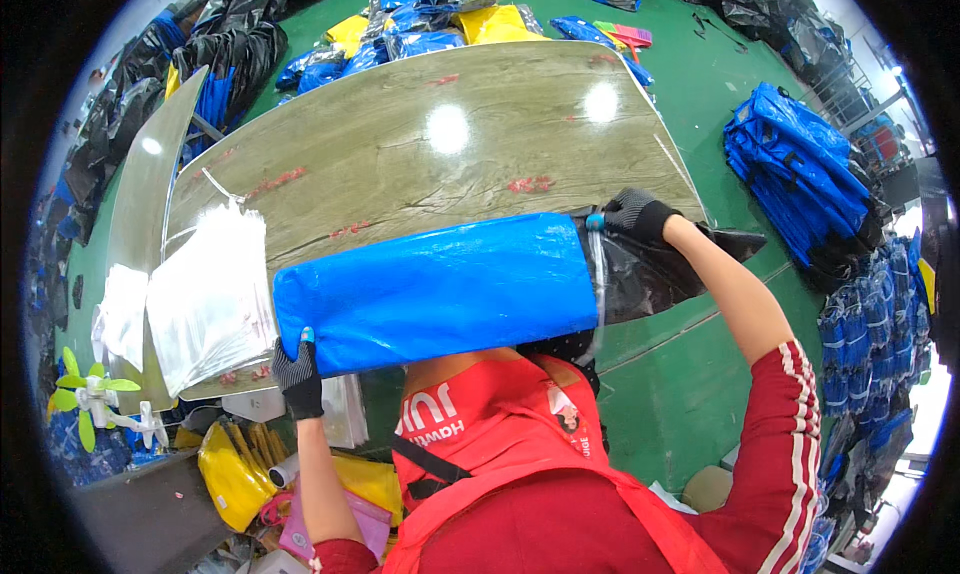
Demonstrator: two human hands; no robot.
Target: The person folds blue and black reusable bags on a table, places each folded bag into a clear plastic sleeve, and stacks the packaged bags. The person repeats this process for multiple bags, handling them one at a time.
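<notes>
A folded blue tarpaulin-like sheet (440,292) lies across the near side of the table, a long flat bundle with a shiny surface. My left hand (298,376), in a dark grey knit glove, grips its near left corner, thumb on top. My gloved right hand (640,217) is closed at the far right corner, where the blue meets a black section (640,274) spreading rightward past the table. A narrow clear strip (600,284) hangs along that seam. Fingers beneath the material are hidden from view.
The wood-patterned table (390,144) carries a stack of clear plastic bags (215,294) at left. Blue and yellow packets (420,29) are heaped beyond it. Folded blue bundles (800,174) stand right on the green floor. A small green-bladed fan (95,389) sits lower left, near yellow bags (235,474).
</notes>
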